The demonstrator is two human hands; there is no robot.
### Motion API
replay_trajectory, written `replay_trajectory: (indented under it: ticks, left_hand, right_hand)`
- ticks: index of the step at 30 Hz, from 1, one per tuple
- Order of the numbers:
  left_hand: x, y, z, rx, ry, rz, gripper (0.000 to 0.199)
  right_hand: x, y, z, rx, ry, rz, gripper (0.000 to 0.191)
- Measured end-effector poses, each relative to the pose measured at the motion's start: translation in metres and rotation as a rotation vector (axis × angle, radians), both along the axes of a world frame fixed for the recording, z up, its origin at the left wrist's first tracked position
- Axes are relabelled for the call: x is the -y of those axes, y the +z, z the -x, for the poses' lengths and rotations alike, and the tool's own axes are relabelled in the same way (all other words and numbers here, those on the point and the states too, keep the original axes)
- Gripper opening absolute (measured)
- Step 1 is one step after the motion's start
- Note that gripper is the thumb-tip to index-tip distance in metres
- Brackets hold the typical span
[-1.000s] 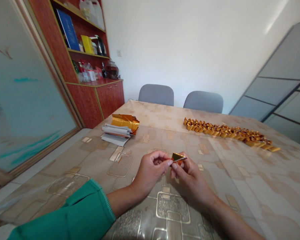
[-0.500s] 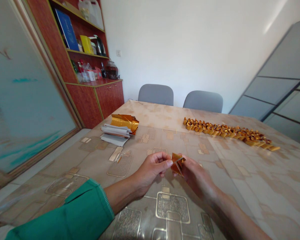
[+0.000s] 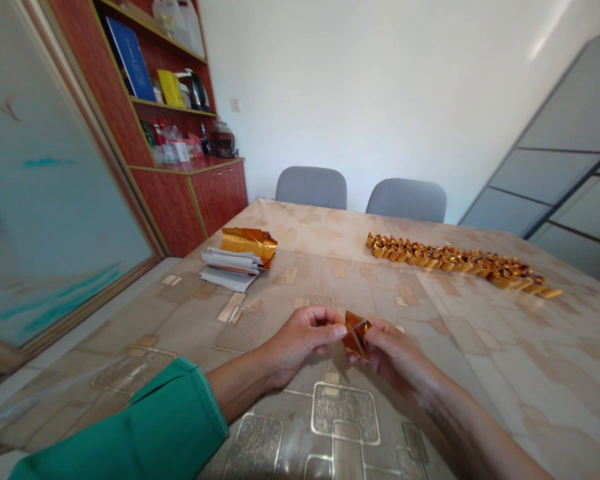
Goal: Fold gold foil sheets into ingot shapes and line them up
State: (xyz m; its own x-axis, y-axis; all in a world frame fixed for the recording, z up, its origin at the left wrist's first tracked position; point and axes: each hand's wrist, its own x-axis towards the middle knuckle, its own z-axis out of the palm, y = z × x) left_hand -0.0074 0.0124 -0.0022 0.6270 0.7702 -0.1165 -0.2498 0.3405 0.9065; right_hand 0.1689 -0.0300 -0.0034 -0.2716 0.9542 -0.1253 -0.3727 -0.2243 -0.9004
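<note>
A small folded piece of gold foil paper [image 3: 356,335] is held between both hands above the near middle of the table. My left hand [image 3: 307,339] pinches its left edge with thumb and forefinger. On the right side, my right hand [image 3: 393,348] grips it, with the thumb on top and the other fingers partly hidden beneath. Farther off to the left lies a stack of gold and white paper sheets [image 3: 247,250]. Long rows of folded gold pieces [image 3: 450,261] lie at the back right of the table.
The table [image 3: 310,223] has a patterned, glossy cover. Two grey chairs [image 3: 311,187] stand behind its far edge. At the back left is a red-brown cabinet [image 3: 180,200] with shelves of household items. A frosted glass door [image 3: 55,180] stands at the left.
The gold piece has tilted and sits slightly lower between the fingers. The right hand has turned a little, and its thumb now lies closer along the piece's right side.
</note>
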Motion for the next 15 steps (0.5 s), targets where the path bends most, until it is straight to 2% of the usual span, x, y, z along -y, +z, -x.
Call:
replay_trajectory:
  ticks: [5, 8, 11, 15]
  left_hand:
    - [0.0022, 0.0033, 0.0004, -0.02, 0.023, 0.032, 0.032]
    - [0.0028, 0.0048, 0.0006, 0.023, -0.054, 0.069, 0.035]
    - [0.0026, 0.0043, 0.001, 0.084, -0.143, 0.118, 0.035]
    - [0.0034, 0.0035, 0.0017, 0.152, -0.143, 0.205, 0.03]
  right_hand:
    - [-0.0023, 0.0005, -0.0005, 0.038, -0.033, -0.026, 0.037]
    - [-0.0012, 0.0013, 0.0021, 0.006, -0.036, -0.016, 0.038]
    - [0.0007, 0.0001, 0.0033, -0.117, 0.031, 0.035, 0.031]
    - [0.0011, -0.0037, 0.0001, -0.267, 0.156, 0.099, 0.021]
